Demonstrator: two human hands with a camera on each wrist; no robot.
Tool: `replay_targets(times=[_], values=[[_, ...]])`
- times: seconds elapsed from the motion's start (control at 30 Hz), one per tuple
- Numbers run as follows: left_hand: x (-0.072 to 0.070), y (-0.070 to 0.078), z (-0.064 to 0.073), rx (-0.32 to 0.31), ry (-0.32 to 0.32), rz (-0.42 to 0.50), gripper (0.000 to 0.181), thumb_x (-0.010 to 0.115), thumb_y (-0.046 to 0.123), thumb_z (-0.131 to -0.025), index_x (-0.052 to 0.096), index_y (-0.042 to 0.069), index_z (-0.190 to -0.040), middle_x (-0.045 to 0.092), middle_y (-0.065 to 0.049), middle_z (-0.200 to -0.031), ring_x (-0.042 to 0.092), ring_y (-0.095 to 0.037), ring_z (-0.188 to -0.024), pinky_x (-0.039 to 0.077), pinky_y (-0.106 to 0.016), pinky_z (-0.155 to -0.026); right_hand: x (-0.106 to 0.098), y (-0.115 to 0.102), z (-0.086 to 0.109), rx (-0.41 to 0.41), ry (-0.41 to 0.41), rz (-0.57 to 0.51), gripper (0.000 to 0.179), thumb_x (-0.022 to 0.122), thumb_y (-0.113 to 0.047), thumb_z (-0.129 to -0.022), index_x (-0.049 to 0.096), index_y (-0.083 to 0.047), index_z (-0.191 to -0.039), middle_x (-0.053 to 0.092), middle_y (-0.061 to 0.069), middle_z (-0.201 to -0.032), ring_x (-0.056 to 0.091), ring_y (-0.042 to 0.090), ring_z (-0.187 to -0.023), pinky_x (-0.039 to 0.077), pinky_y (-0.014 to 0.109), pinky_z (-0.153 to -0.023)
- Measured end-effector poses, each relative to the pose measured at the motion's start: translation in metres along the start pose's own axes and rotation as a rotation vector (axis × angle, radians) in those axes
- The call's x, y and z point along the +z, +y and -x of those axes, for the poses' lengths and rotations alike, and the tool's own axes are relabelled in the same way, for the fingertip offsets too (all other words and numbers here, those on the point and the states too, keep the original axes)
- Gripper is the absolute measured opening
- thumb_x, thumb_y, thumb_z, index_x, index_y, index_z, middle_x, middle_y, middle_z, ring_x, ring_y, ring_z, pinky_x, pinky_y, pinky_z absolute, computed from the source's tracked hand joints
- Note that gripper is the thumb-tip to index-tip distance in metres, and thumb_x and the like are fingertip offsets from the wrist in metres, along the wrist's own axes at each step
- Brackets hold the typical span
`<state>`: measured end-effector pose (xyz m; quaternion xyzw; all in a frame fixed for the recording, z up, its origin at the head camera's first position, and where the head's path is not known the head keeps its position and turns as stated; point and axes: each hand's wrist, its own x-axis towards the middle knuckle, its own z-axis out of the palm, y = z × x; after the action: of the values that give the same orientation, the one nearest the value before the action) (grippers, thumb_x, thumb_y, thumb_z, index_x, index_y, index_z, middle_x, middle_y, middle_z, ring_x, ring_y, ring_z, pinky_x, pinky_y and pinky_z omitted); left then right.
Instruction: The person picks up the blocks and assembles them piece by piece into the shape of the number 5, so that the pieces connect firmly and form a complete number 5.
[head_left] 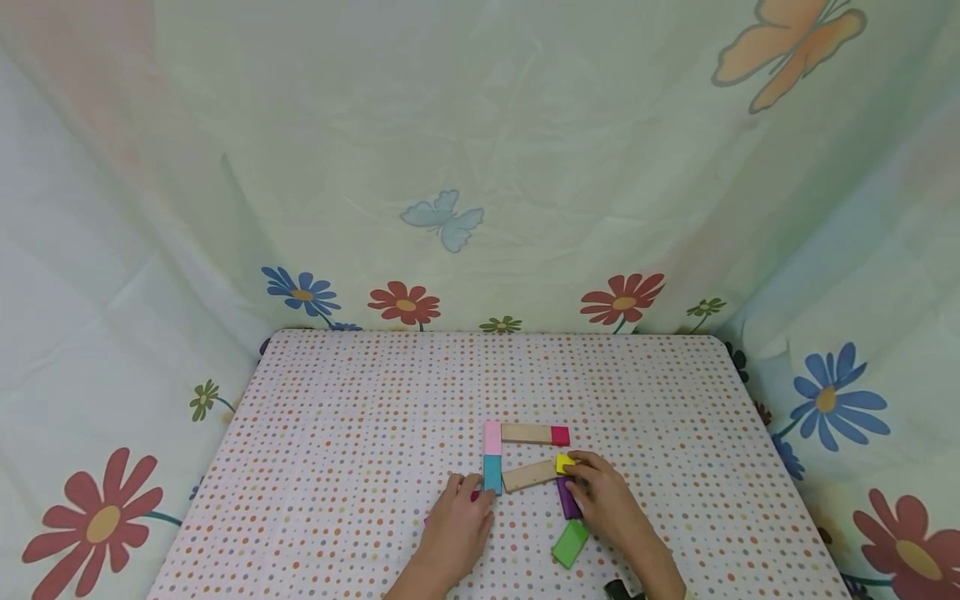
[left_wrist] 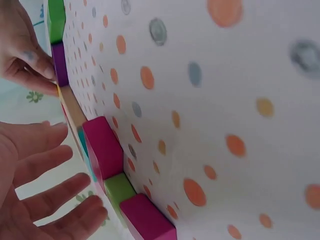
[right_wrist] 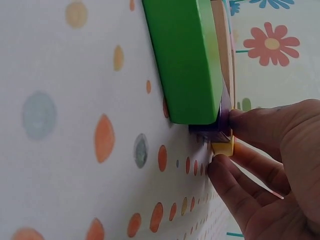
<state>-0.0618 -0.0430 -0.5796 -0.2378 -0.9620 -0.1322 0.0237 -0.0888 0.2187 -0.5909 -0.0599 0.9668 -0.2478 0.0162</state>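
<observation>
My right hand [head_left: 611,504] pinches a small yellow block [head_left: 563,463], the thumb alongside a purple block [right_wrist: 217,127]. Behind the purple one, toward me, lies a bright green block [head_left: 570,543], set at an angle. A plain wooden block [head_left: 529,476] runs slantwise from the yellow block to a teal block [head_left: 492,474]. My left hand [head_left: 456,523] hovers by the teal block's near end, its fingers spread and loosely bent in the left wrist view. Beside those fingers a magenta block [left_wrist: 104,145], a light green block [left_wrist: 120,192] and another magenta block [left_wrist: 148,217] form a row.
A pink block [head_left: 492,437] continues the row beyond the teal one. From it a second wooden block [head_left: 527,433] extends right to a red block [head_left: 560,436]. A dark object [head_left: 618,590] is at the dotted table's [head_left: 360,400] near edge; a flowered curtain [head_left: 337,167] surrounds it.
</observation>
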Motion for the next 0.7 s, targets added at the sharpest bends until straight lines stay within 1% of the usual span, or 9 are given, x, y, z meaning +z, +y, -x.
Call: replay_targets(times=[0.2,0.3,0.43,0.53,0.7], values=[[-0.002,-0.005,0.004,-0.006,-0.100,0.061,0.031,0.079,0.019,-0.094,0.076,0.014,-0.124,0.068,-0.012,-0.136,0.064,-0.027,-0.122,0.062,-0.040,-0.101,0.000,0.000,0.000,-0.011,0.008,-0.004,0.022,0.075,-0.011,-0.098,0.078,-0.003,-0.118,0.065,0.014,-0.141,0.065,0.035,-0.132,0.058,0.049,-0.106],[-0.005,-0.006,0.004,-0.005,-0.141,0.069,0.034,0.080,0.018,-0.092,0.075,0.014,-0.126,0.067,-0.012,-0.139,0.064,-0.028,-0.125,0.063,-0.040,-0.100,0.000,0.001,0.001,-0.002,0.002,-0.007,0.022,0.075,-0.011,-0.098,0.078,-0.003,-0.119,0.065,0.014,-0.141,0.064,0.035,-0.133,0.057,0.051,-0.108],[-0.007,-0.008,0.006,-0.005,-0.185,0.066,0.041,0.084,0.017,-0.089,0.074,0.015,-0.128,0.066,-0.013,-0.143,0.064,-0.029,-0.128,0.064,-0.040,-0.098,0.000,0.002,0.001,0.006,-0.006,-0.021,0.022,0.074,-0.010,-0.099,0.078,-0.004,-0.119,0.065,0.014,-0.142,0.063,0.036,-0.134,0.056,0.052,-0.110],[-0.007,-0.009,0.007,-0.005,-0.203,0.055,0.043,0.085,0.017,-0.088,0.073,0.015,-0.130,0.065,-0.013,-0.145,0.063,-0.030,-0.131,0.064,-0.041,-0.099,0.000,0.002,0.001,-0.002,-0.004,-0.024,0.022,0.074,-0.011,-0.099,0.078,-0.004,-0.119,0.065,0.014,-0.142,0.063,0.036,-0.134,0.056,0.051,-0.110],[-0.007,-0.012,0.007,0.008,-0.191,0.032,0.043,0.085,0.017,-0.088,0.073,0.015,-0.129,0.065,-0.013,-0.145,0.063,-0.029,-0.132,0.063,-0.041,-0.100,0.000,0.003,0.000,-0.013,0.001,-0.026,0.022,0.074,-0.011,-0.099,0.078,-0.004,-0.119,0.065,0.013,-0.141,0.064,0.035,-0.133,0.056,0.051,-0.109]])
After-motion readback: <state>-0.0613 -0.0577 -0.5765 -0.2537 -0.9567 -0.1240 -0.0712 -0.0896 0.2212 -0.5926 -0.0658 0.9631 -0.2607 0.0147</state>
